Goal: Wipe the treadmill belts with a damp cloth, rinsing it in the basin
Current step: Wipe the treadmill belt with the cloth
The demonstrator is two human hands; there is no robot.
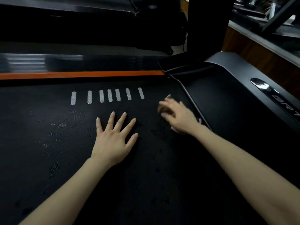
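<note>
Under your right hand, the pale cloth lies bunched on the black treadmill belt, with bits of it showing past your fingertips and beside your wrist. Your fingers bend over it, but the blur hides whether they grip it or only press. Just right of that hand runs the edge of the grey motor cover. Your left hand rests flat on the belt nearby, fingers straight and spread wide. Beyond its fingertips sits a row of white stripes, and farther on an orange side rail.
</note>
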